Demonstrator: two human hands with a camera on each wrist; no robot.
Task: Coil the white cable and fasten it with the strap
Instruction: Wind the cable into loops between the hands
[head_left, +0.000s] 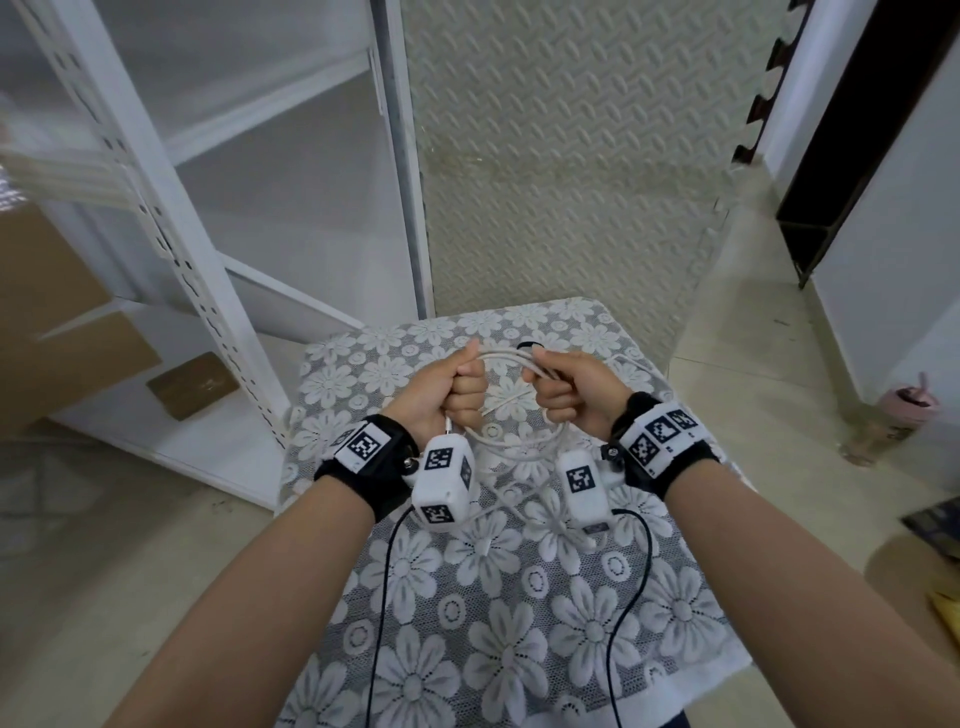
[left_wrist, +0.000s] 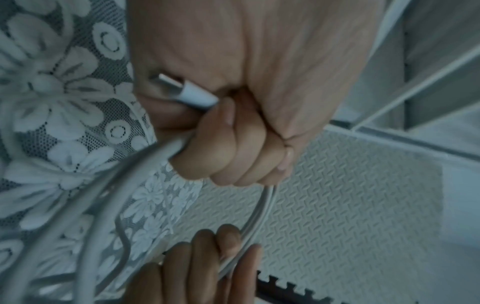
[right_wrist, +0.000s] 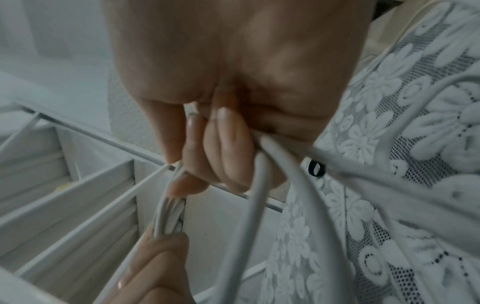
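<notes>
The white cable (head_left: 506, 359) hangs in several loops between my two hands, a little above the table. My left hand (head_left: 462, 387) grips one side of the coil in a fist, and a white plug (left_wrist: 187, 90) with a metal tip sticks out of that fist. My right hand (head_left: 558, 387) grips the other side of the coil (right_wrist: 255, 185). The lower loops (head_left: 519, 441) droop toward the wrists. A small black strap (head_left: 530, 345) lies on the cloth just beyond the hands and shows as a black loop (right_wrist: 315, 167) in the right wrist view.
The small table (head_left: 519, 649) wears a white floral lace cloth. A white metal shelf rack (head_left: 182, 249) with cardboard boxes (head_left: 62, 322) stands at the left. Patterned foam mats (head_left: 571, 182) cover the floor ahead. A pink cup (head_left: 906, 410) stands on the floor at the right.
</notes>
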